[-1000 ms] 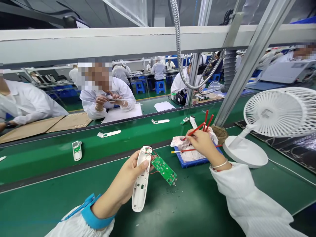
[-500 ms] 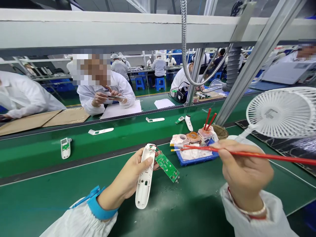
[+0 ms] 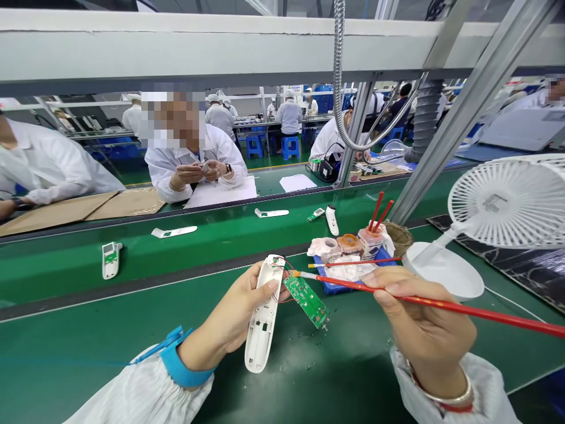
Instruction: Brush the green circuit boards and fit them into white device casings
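Left hand [image 3: 227,318] is closed around a white plastic device housing [image 3: 263,318], with the thumb pressed on its front face; we cannot tell whether the housing's lower end touches the table [image 3: 110,330]. We find a green circuit board [image 3: 308,301] just right of the housing, linked to it by thin red wires [image 3: 282,292]. Right hand [image 3: 419,330] is pinched firmly on a long red-handled brush [image 3: 441,306], whose pale tip sits just beside the housing's upper end; we cannot confirm contact.

Beyond the hands we note a blue tray [image 3: 329,287] holding a white cloth [image 3: 348,271], a jar with red sticks [image 3: 369,242] and an orange-ringed spool [image 3: 349,244]. We also record a blue wrist strap [image 3: 180,368] on the left wrist, a white desk fan [image 3: 507,200] at right, and white housings [image 3: 174,232] on a green conveyor belt [image 3: 212,235] ahead.
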Demonstrator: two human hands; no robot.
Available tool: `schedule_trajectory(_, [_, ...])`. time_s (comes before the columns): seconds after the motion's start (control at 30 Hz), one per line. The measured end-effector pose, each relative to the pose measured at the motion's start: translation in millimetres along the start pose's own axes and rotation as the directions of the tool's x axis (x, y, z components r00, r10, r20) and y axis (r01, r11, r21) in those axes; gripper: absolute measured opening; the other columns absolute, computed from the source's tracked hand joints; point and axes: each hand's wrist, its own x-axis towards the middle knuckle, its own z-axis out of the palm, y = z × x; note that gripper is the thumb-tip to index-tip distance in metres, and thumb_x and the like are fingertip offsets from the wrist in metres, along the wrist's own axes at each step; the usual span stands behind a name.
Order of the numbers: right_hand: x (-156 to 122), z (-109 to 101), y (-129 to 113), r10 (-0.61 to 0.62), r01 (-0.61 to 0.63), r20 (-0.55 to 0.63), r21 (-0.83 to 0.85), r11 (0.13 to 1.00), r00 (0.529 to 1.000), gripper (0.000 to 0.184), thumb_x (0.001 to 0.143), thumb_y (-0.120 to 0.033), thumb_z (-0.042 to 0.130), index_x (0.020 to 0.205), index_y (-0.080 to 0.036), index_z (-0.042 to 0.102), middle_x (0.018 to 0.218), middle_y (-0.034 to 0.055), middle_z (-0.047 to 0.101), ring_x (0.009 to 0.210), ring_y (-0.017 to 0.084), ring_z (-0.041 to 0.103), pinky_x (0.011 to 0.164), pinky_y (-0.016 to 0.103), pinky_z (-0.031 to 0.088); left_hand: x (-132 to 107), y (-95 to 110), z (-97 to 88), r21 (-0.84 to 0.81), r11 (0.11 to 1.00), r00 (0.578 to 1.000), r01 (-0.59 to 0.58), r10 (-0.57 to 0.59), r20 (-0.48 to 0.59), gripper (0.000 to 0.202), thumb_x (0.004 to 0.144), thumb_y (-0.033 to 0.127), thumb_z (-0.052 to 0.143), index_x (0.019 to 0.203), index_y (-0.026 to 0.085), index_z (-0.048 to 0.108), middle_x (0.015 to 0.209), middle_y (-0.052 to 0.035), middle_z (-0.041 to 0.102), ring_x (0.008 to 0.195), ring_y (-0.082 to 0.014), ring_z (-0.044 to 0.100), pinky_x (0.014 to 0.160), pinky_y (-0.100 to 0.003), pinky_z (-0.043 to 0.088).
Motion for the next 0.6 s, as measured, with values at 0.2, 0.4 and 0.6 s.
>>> schedule_trajectory(0.2, [-3, -4, -1, -0.004, 0.002, -0.03, -0.052, 0.999, 1.0, 0.033, 0.066, 0.005, 0.062, 0.089, -0.019, 0.064, 0.079, 0.0033, 0.068, 0.073, 0.024, 0.065, 0.065, 0.044, 0.055, 1, -1, -1.8, -0.002, 1.0, 1.0, -0.025, 0.025, 0.014, 0.022, 0.076, 0.026, 0.067, 0.096, 0.018, 0.062, 0.094, -0.0042, 0.061, 0.082, -0.014, 0.056, 0.083, -0.029, 0.044])
schedule_trajectory(0.4, [-5, 7, -5, 0.023, -0.02, -0.075, 0.031, 0.999, 0.997, 0.034, 0.068, 0.005, 0.06, 0.09, -0.021, 0.063, 0.079, 0.0022, 0.068, 0.074, 0.023, 0.066, 0.066, 0.043, 0.054, 3, -2, -0.1, -0.009, 1.0, 1.0, -0.026, 0.026, -0.006, 0.025, 0.073, 0.026, 0.07, 0.095, 0.019, 0.061, 0.093, -0.0037, 0.061, 0.078, -0.013, 0.055, 0.083, -0.03, 0.044])
schedule_trajectory(0.6, [1, -8, 2, 0.032, -0.034, -0.11, -0.014, 0.999, 0.993, 0.032, 0.071, 0.002, 0.061, 0.092, -0.021, 0.063, 0.081, 0.002, 0.069, 0.077, 0.023, 0.066, 0.071, 0.042, 0.054, 0, 1, -3.6, 0.023, 1.0, 0.999, -0.022, 0.023, -0.029, 0.023, 0.075, 0.025, 0.068, 0.095, 0.019, 0.061, 0.095, -0.0036, 0.061, 0.081, -0.0134, 0.056, 0.079, -0.027, 0.045])
